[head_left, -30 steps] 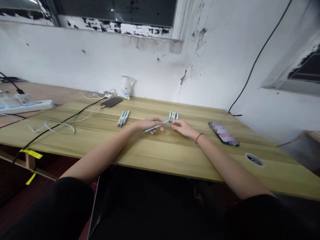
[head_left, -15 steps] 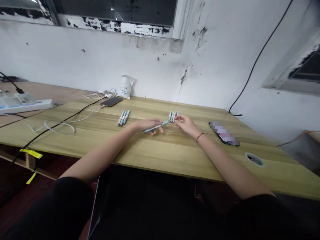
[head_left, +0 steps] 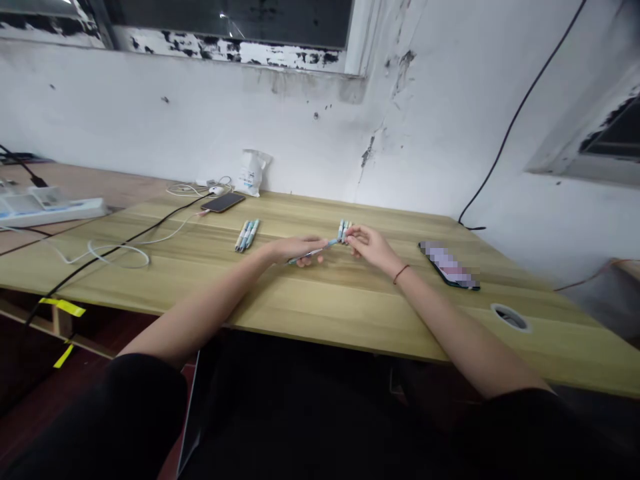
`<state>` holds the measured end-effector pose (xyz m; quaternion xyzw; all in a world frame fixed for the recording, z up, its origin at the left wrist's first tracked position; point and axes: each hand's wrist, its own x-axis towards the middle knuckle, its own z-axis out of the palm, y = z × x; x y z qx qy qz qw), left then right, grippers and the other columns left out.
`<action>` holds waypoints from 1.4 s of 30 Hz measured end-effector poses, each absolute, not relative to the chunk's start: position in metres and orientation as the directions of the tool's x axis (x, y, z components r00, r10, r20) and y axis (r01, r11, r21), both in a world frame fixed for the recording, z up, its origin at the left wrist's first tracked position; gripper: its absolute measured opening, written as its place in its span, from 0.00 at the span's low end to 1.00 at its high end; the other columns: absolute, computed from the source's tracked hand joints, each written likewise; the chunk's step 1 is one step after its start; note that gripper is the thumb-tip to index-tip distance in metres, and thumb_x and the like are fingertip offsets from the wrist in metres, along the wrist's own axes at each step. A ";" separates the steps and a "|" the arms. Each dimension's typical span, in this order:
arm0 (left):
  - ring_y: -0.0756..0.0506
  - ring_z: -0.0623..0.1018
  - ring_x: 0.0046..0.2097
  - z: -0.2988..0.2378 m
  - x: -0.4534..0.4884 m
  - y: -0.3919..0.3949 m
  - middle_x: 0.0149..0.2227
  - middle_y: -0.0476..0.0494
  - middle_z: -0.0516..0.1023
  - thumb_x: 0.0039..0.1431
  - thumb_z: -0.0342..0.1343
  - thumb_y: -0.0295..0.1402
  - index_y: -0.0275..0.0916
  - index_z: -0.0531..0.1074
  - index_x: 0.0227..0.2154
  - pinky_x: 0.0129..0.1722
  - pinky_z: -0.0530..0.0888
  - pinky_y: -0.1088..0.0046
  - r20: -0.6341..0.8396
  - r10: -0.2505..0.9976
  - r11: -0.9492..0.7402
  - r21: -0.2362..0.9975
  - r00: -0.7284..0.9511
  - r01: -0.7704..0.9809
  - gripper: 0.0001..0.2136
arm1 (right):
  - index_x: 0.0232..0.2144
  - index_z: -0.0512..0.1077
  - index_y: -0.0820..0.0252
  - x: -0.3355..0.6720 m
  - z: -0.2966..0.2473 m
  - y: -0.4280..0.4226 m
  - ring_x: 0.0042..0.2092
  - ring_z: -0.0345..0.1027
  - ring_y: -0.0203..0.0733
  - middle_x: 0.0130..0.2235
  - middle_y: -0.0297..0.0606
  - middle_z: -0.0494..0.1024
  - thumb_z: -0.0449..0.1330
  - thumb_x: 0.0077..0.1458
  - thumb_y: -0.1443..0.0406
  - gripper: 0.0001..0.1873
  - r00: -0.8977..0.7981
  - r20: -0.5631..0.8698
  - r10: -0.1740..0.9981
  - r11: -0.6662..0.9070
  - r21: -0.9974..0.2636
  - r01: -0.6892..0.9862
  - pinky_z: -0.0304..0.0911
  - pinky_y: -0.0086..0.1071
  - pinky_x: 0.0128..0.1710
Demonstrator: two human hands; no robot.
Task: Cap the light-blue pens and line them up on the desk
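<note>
A slim light-blue and white pen point(head_left: 306, 256) lies in my left hand point(head_left: 293, 249), whose fingers are closed around it. Its light-blue end points right, toward my right hand point(head_left: 373, 248). My right thumb and fingertips are pinched together close to that end; whether they grip the pen's tip or something small is too blurred to make out. Just behind these fingertips, a row of several similar pens point(head_left: 341, 230) lies on the table, partly covered by my right hand. Another small group of pens point(head_left: 247, 235) lies side by side to the left of my left hand.
On the wooden table point(head_left: 300, 307) are a dark phone point(head_left: 223, 203) on a white cable and a white packet point(head_left: 253, 172) by the wall. At right lie a second phone point(head_left: 449, 265) and a round cable hole point(head_left: 511, 318). A power strip point(head_left: 65, 211) with cables sits far left.
My right hand has shifted slightly left, its fingertips drawing together near the pen's light-blue end. The left hand's fingers have curled a little more around the pen.
</note>
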<state>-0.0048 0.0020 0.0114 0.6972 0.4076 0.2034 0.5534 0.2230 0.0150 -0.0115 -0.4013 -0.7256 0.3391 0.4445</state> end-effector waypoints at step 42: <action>0.58 0.59 0.20 0.014 -0.002 -0.007 0.29 0.52 0.67 0.53 0.56 0.46 0.41 0.66 0.38 0.17 0.57 0.83 -0.161 0.787 -0.088 0.926 0.596 0.367 0.16 | 0.33 0.72 0.59 0.222 -0.009 0.007 0.27 0.67 0.35 0.32 0.38 0.77 0.54 0.55 0.51 0.18 -0.410 0.292 0.864 0.452 -0.810 0.374 0.66 0.31 0.28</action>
